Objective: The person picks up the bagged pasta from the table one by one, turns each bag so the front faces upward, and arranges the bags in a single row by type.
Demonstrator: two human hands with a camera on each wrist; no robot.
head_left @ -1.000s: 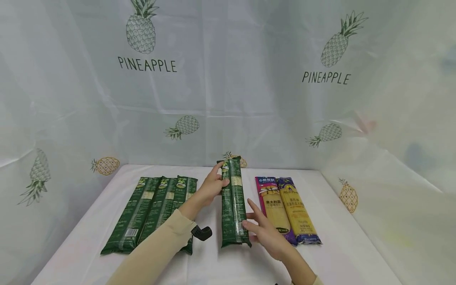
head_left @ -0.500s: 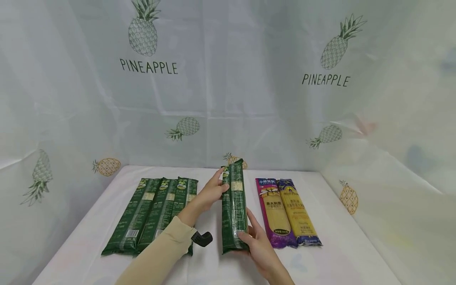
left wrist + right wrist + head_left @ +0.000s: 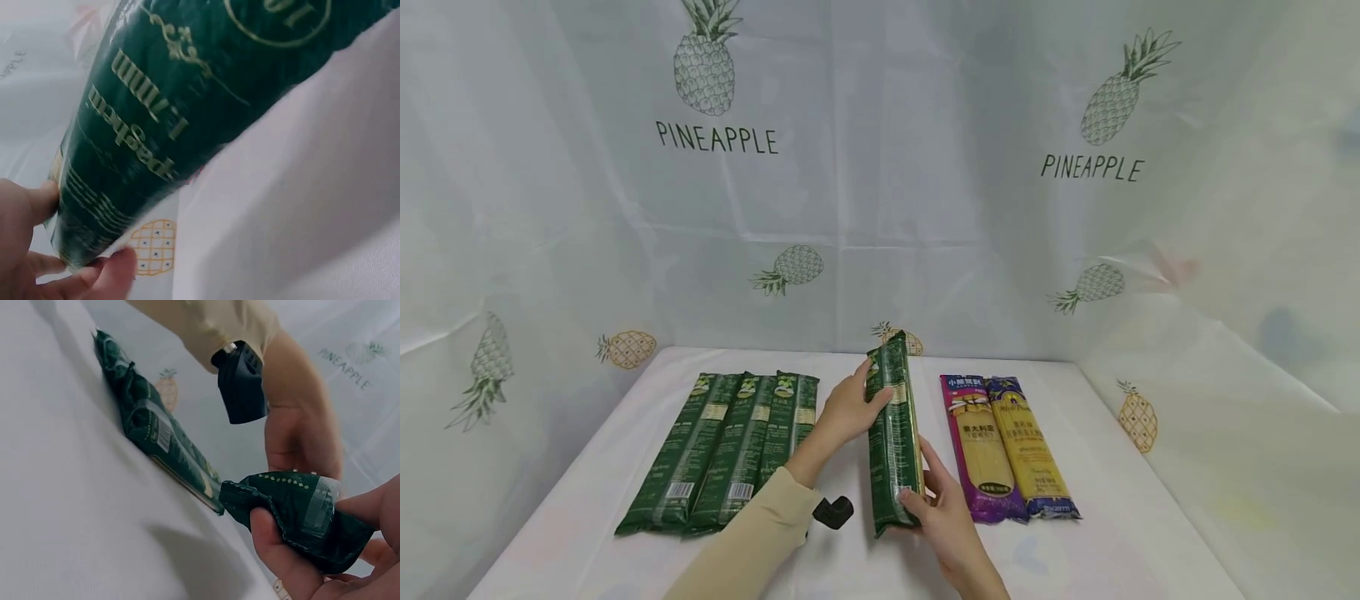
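A green spaghetti packet [image 3: 892,442] is held off the table, lengthwise between both hands and turned partly on its side. My left hand [image 3: 847,407] grips its far end, thumb over the top; the left wrist view shows that hand's fingers [image 3: 119,272] around the end of the packet [image 3: 156,112]. At the near end my right hand [image 3: 951,525] holds it, thumb on the barcode side; in the right wrist view the fingers [image 3: 284,556] curl beneath the packet's crimped end [image 3: 294,506].
Several green spaghetti packets [image 3: 681,454] lie side by side on the left of the white-covered table [image 3: 572,533]. On the right lie a pink-purple pasta packet [image 3: 985,450] and a yellow-blue pasta packet [image 3: 1032,450]. A pineapple-print curtain [image 3: 910,167] hangs behind.
My right hand has come in from the right and taken hold of the packet's near end. The packet has rolled onto its side, showing a yellowish edge at right. The left hand stays at the far end.
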